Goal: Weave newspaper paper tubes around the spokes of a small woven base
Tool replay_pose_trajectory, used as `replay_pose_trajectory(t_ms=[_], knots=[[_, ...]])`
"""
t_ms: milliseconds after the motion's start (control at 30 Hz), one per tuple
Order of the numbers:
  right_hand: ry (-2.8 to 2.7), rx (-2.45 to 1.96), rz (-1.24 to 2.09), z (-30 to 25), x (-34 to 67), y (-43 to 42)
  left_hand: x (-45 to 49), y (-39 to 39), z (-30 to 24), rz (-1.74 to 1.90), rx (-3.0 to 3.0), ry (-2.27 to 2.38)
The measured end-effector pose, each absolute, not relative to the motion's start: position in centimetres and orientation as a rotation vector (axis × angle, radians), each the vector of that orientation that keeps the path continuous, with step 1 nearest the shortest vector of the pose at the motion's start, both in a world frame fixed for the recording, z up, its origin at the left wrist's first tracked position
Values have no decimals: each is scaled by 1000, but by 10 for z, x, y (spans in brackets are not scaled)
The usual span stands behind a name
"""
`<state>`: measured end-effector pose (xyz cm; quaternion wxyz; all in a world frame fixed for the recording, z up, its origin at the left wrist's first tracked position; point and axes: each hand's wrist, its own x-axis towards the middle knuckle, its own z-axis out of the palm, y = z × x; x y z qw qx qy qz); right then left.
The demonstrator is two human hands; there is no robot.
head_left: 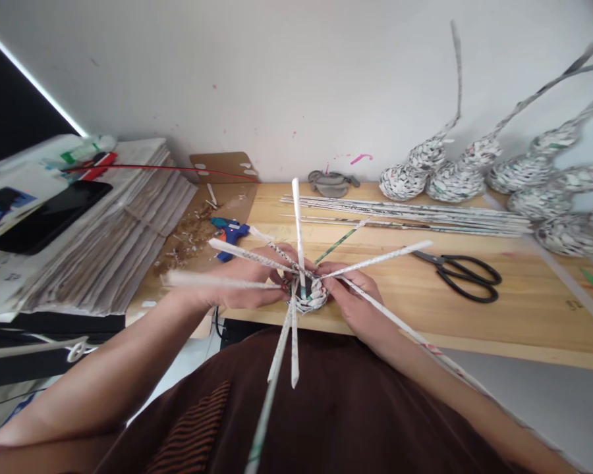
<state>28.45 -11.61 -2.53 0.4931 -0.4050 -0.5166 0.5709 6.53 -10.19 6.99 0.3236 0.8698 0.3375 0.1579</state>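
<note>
Between my two hands is a small round woven paper basket (310, 301), held near the table's front edge. Several rolled-paper sticks (300, 224) spread out from its rim in all directions. My left hand (250, 276) is closed on the left side of the weave, its fingertips at the rim. On the right side, my right hand (352, 293) pinches the rim where two paper sticks come out. One long paper strand (400, 322) runs from there down along my right forearm. The far fingers are partly hidden behind the sticks.
Black scissors (467, 273) lie to the right. A blue glue gun (232, 236) is left of my hands. Long paper rods (410, 214) lie behind, with woven bottle-shaped pieces (457, 178) at the back right. Stacked newspapers (148, 224) carry a phone (54, 214).
</note>
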Motion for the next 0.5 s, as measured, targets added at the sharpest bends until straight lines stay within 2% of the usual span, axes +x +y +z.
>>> replay_pose_trajectory(t_ms=[367,500], knots=[[-1292,-1012,1447,-21,284,-110,67,-83,67,347,2154,791],[-1342,-1054,1449,-17,284,-109,78,-84,83,166,2069,1095]])
